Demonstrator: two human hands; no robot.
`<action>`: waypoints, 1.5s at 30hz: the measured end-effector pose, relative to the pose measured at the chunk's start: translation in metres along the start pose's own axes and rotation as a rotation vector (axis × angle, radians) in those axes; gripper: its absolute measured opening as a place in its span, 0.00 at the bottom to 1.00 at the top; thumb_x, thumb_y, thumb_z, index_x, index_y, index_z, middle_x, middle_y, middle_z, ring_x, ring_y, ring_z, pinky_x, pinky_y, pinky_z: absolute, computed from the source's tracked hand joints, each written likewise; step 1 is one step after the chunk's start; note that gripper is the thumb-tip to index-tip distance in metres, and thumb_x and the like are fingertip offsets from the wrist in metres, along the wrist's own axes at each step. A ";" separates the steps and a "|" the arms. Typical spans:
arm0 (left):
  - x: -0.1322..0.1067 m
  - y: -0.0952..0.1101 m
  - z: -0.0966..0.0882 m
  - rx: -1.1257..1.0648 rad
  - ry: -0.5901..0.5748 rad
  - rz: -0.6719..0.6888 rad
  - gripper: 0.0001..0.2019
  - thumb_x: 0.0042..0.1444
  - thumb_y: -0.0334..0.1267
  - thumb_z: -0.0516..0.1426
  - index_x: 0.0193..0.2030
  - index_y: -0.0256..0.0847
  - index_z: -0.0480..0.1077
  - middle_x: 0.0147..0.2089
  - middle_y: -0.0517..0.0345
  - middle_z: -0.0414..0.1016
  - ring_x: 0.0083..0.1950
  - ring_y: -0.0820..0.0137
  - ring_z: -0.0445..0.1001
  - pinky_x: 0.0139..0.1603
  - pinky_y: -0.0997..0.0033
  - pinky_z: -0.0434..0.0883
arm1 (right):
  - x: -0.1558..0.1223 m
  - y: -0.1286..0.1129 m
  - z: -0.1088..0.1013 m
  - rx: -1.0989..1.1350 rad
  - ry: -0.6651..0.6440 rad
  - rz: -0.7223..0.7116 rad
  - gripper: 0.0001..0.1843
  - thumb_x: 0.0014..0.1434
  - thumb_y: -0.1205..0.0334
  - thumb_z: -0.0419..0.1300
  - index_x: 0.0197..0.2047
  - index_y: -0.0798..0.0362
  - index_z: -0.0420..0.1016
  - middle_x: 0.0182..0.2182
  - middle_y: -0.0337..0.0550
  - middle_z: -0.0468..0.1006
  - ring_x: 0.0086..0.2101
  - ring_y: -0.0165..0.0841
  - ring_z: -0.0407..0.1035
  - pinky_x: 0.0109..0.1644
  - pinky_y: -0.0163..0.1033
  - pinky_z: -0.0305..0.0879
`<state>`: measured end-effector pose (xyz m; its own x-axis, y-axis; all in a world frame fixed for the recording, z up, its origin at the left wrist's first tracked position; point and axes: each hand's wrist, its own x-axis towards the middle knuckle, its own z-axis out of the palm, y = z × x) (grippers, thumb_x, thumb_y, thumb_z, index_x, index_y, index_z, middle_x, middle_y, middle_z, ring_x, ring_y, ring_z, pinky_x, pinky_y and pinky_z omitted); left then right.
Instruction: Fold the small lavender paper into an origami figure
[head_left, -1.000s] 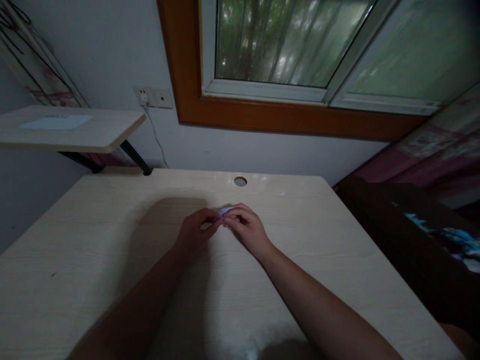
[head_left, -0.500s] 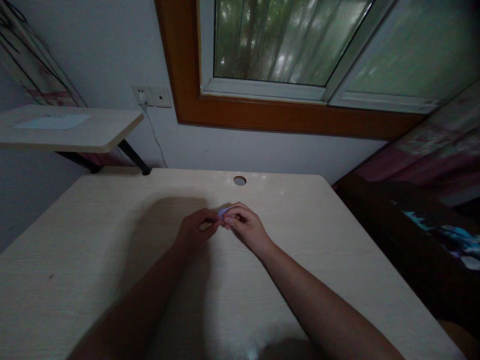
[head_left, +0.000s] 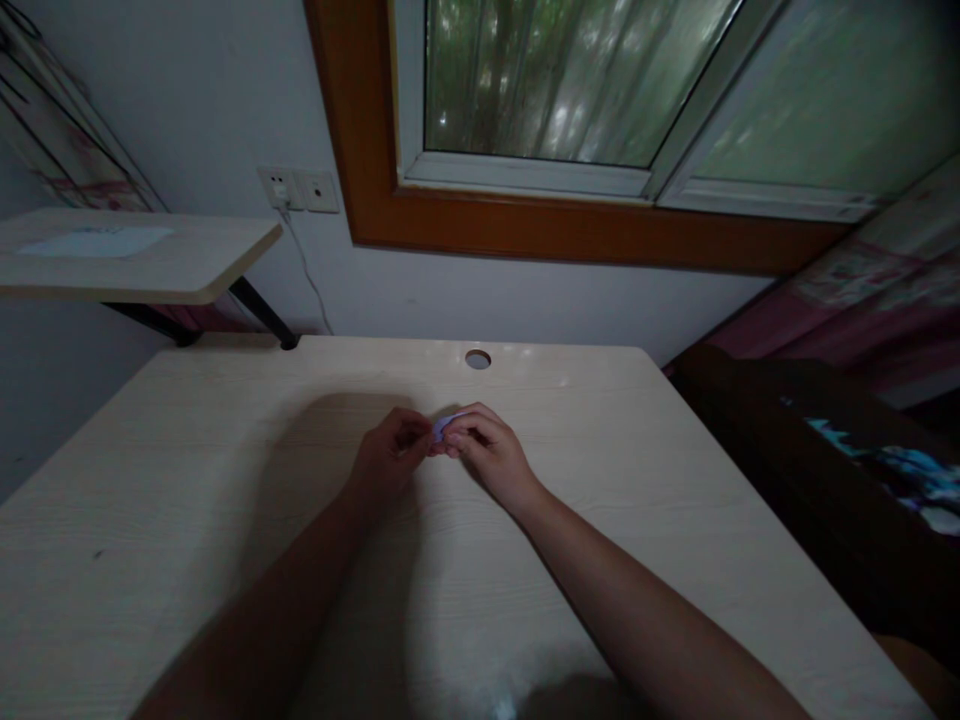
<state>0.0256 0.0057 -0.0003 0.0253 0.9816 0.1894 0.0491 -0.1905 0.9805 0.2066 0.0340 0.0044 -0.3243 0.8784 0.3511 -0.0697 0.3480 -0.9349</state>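
Both of my hands meet over the middle of a pale wooden desk. My left hand and my right hand have their fingertips pinched together on a small pale lilac piece of paper. Only a sliver of the paper shows between the fingers; the rest is hidden by them. The hands hover just above or rest on the desk surface; the light is dim.
A round cable hole sits near the desk's far edge. A raised side shelf with a white sheet on it stands at the left. Wall sockets with a cord and a wood-framed window are behind. Dark furniture lies to the right.
My left hand's fingers have closed in tighter against the right hand's fingertips on the paper. The view has shifted slightly; the hands stay in the same spot.
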 end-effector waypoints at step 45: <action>0.001 -0.008 0.002 0.079 -0.015 -0.127 0.15 0.50 0.46 0.67 0.38 0.41 0.71 0.35 0.54 0.82 0.38 0.63 0.82 0.42 0.64 0.78 | 0.000 0.008 0.000 -0.050 0.018 0.063 0.05 0.61 0.58 0.64 0.38 0.50 0.77 0.32 0.40 0.76 0.33 0.32 0.69 0.39 0.38 0.65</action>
<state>0.0271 0.0083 -0.0083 0.0283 0.9976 0.0630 0.1310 -0.0662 0.9892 0.2065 0.0367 -0.0035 -0.3095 0.9046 0.2932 -0.0027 0.3075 -0.9515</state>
